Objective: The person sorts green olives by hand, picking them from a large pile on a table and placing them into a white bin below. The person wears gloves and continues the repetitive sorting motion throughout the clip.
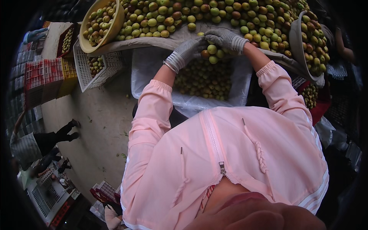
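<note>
Both my hands wear grey-and-white striped gloves and meet at the near edge of a cloth-covered table [176, 40]. Several green and brown jujubes [213, 59] are cupped between them, over a crate. My left hand [188, 53] curves round their left side, its fingertips partly hidden. From above and the right, my right hand [227, 40] bends over the same fruit, fingers close together. Below them is the crate [136, 78], lined with clear plastic, with many similar jujubes [205, 78] inside. A large heap of jujubes [226, 15] covers the table beyond my hands.
A yellow basin [85, 43] of fruit leans at the table's left, a grey basin [297, 36] at its right. A white basket [82, 63] with fruit stands left of the crate. Stacked red crates [44, 78] are farther left. Other people [28, 149] are at far left.
</note>
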A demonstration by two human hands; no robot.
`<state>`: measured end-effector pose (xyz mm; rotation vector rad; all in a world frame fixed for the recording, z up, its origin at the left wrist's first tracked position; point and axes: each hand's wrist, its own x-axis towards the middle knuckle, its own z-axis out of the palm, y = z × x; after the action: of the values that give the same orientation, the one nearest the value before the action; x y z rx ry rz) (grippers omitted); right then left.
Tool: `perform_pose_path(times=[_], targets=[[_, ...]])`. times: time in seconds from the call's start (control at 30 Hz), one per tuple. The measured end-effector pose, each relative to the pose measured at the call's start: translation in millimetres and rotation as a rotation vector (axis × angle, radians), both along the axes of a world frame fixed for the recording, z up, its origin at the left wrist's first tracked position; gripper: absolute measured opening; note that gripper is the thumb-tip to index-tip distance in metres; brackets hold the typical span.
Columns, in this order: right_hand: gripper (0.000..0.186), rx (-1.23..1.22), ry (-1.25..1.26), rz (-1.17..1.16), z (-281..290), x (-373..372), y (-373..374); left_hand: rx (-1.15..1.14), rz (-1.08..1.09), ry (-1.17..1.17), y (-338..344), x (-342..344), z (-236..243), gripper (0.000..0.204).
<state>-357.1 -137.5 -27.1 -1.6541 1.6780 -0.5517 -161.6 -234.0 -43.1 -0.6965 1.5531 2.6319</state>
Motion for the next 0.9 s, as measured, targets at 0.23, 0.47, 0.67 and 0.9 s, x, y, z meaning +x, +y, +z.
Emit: perform_pose_path(times=[0.23,0.47,0.67,0.9], targets=[[0.042,0.083,0.003,0.102,10.3,12.2,15.5,-0.459,-0.262,0.131,-1.3,16.5,-14.4,0.035],[0.038,0.173,-0.158,0.151,38.5,19.0,45.7,-0.572,-0.517,0.11,4.4,24.1,39.9,0.038],[0.037,0.041,0.25,-0.275,27.0,-54.7,56.0,0.001,0.33,0.062,-15.2,4.8,2.6,0.047],[0.047,0.063,0.378,-0.299,2.1,-38.9,52.4,-0.091,0.174,-0.051,-14.2,-8.8,-17.9,0.053]])
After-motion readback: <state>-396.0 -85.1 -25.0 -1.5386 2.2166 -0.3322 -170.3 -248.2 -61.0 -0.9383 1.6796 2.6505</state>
